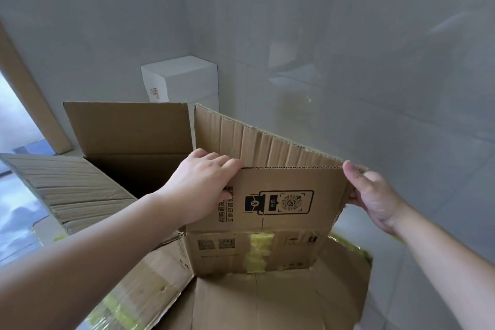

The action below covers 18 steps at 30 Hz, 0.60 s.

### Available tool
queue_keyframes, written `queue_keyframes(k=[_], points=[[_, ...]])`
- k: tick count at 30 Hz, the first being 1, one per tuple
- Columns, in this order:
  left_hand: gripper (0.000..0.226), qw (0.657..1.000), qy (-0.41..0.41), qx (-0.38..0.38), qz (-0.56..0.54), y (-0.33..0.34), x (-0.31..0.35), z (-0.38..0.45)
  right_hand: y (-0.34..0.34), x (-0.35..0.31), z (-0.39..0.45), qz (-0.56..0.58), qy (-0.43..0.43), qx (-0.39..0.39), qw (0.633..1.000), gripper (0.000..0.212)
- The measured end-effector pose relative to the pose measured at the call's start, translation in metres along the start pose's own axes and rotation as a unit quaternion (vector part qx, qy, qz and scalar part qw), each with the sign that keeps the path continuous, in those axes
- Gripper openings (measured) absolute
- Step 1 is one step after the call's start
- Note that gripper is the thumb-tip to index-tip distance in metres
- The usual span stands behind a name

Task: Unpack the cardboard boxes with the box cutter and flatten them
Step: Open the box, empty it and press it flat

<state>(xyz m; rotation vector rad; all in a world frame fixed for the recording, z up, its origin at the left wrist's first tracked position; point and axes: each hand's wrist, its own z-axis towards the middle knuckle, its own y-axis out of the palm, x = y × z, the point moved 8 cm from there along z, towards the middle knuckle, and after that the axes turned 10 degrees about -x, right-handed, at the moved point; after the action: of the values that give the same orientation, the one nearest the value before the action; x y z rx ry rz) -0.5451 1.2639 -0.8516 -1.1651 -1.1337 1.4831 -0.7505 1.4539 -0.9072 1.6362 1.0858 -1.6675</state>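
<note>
Landmark: I take the open brown cardboard box (128,147) as my reference; its flaps stand up and spread out, and its inside is dark.
Printed panel: a cardboard panel (281,209) with black print and a code mark stands upright just right of that box, nearer to me, with a corrugated flap (267,142) leaning away behind its top edge.
Left hand: my left hand (203,187) grips the panel's top left corner, fingers curled over the edge, thumb on the printed face.
Right hand: my right hand (372,195) pinches the panel's right edge, thumb on top at the corner, fingers behind.
Flattened cardboard: more cardboard (254,300) lies below the panel, nearest to me, with yellowish tape (261,249) across the seam.
White box: a white box (182,79) sits beyond the open box, in the corner of the pale walls.
Box cutter: I cannot find it in this view.
Left margin: a tall brown board (29,94) leans left of the open box.
</note>
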Motion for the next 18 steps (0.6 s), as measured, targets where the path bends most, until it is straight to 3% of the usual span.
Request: queue_keyframes(k=[3, 8, 15, 18], points=[[0.041, 0.999, 0.021, 0.033, 0.008, -0.006, 0.009, 0.001, 0.004, -0.010, -0.001, -0.031, -0.003, -0.031, 0.999, 0.076], [0.035, 0.993, 0.022, 0.110, 0.034, -0.014, 0.014, 0.009, 0.020, -0.024, -0.009, -0.171, 0.058, -0.168, 0.969, 0.038], [0.048, 0.998, -0.018, 0.054, -0.010, 0.005, -0.004, 0.033, 0.034, -0.041, -0.018, -0.386, 0.141, -0.230, 0.882, 0.010], [0.052, 0.997, 0.001, 0.071, 0.007, 0.005, -0.001, 0.040, 0.055, -0.058, -0.003, -0.519, 0.146, -0.165, 0.826, 0.015]])
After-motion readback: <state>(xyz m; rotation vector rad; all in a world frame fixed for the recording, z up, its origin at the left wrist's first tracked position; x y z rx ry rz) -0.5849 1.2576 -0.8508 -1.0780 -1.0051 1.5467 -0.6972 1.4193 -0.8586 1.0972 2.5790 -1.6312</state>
